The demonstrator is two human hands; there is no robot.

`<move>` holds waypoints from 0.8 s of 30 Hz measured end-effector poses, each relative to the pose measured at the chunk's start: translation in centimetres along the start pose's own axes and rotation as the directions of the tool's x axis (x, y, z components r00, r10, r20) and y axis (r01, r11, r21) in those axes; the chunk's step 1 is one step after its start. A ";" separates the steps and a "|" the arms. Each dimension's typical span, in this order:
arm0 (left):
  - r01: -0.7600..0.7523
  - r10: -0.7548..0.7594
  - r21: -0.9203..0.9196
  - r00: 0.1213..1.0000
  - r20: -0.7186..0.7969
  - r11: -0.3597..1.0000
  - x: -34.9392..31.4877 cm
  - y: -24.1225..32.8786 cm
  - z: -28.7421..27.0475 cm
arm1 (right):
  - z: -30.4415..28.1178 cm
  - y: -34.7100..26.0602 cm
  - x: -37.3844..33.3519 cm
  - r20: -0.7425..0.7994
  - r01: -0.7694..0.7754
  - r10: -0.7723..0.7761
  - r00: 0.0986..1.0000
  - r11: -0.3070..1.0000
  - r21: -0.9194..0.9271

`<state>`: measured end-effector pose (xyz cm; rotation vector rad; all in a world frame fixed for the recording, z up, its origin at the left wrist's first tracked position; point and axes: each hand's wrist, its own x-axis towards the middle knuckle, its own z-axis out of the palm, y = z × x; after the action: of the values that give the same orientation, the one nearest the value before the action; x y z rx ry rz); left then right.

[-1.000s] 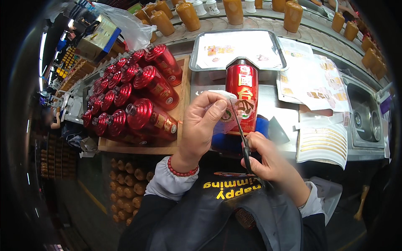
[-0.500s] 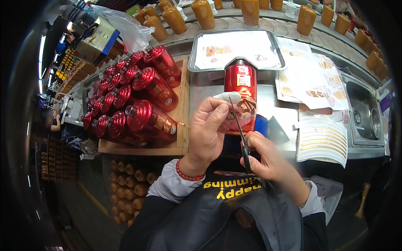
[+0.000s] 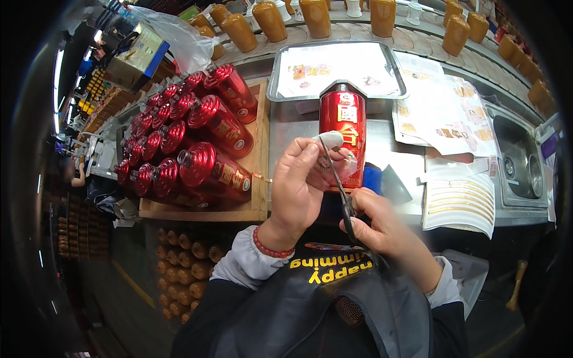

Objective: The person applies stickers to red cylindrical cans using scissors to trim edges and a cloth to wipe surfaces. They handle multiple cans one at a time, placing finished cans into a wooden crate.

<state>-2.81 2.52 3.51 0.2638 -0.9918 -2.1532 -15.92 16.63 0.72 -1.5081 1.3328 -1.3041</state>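
Pinched between thumb and forefinger of the left hand (image 3: 296, 188) is a thin, translucent printed decal film (image 3: 320, 176); the right hand (image 3: 382, 224) is closed round the black handles of a pair of scissors (image 3: 345, 204). The blades cross over the film, and whether their edges meet cannot be told. From this view the film hangs in front of the near end of a red bottle (image 3: 334, 119) with gold characters, which lies on the metal worktop (image 3: 292, 128); a blue support (image 3: 372, 179) shows at its near right.

Trimming looks under way rather than finished, as the film is in hand, in line with the blades. Its application to the bottle seems yet to be done, though the film hides that part. To the left, a wooden crate (image 3: 261, 143) holds many red bottles (image 3: 236, 134), some showing gold decoration; to the right lie more printed decal sheets (image 3: 453, 116).
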 end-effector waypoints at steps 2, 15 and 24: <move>0.006 -0.007 -0.072 1.000 -0.004 0.997 0.3 -0.1 -0.3 | -0.3 -0.2 -0.1 0.021 -0.004 0.004 1.000 1.000 -0.030; 0.038 -0.038 -0.244 0.999 0.005 0.969 1.6 1.3 -4.4 | -3.8 -0.7 -2.2 -0.289 -0.226 0.157 0.944 0.948 -0.222; 0.206 -0.154 -0.459 0.977 0.150 0.864 1.6 1.6 -5.2 | -5.8 3.2 -1.3 -0.397 -0.449 0.211 0.893 0.457 -0.768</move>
<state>-0.68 -2.21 1.33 0.0004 -0.4794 -2.5254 -22.26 17.82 -1.34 -1.5342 2.5482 -0.5425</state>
